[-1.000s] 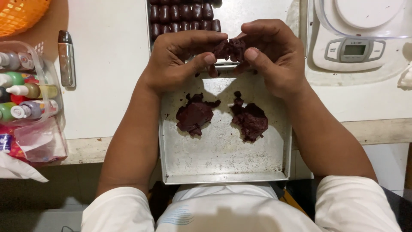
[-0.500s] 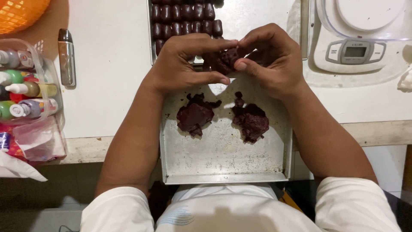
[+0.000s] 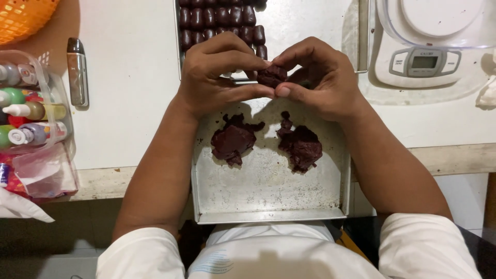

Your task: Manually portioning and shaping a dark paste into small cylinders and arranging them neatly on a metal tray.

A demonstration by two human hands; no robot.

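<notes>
Worktop: white counter (image 3: 129, 103) under me, its worn front edge running across the view; below it all goes dark and I can't make out the floor.
Near tray: scuffed square metal baking tray (image 3: 268, 196) juts over the counter edge toward my lap, its far rim hidden under my hands.
Left hand: my left hand (image 3: 217, 77) is up over the tray's far end, thumb and fingers pinched onto the small dark brown lump of dough (image 3: 271, 75).
Right hand: my right hand (image 3: 320, 77) meets it from the other side, fingertips pressed on the same lump, so both hands are together and closed on it.
The lump: held in the air between my fingertips, above the tray; only its top shows, the rest is covered by fingers.
On the tray: two ragged dark brown dough mounds, the left mound (image 3: 232, 142) and the right mound (image 3: 302, 147), apart from each other, crumbs around them.
Far tray: rows of shaped dark brown pieces (image 3: 217, 20) on a second tray, cut off at the top and partly behind my left hand.
Right: white kitchen scale (image 3: 429, 46), its top cropped.
Left: clear tub of coloured squeeze bottles (image 3: 26, 113), half out of view; slim silver and black stick (image 3: 77, 72) beside it; orange mesh basket (image 3: 23, 15) clipped in the corner.
</notes>
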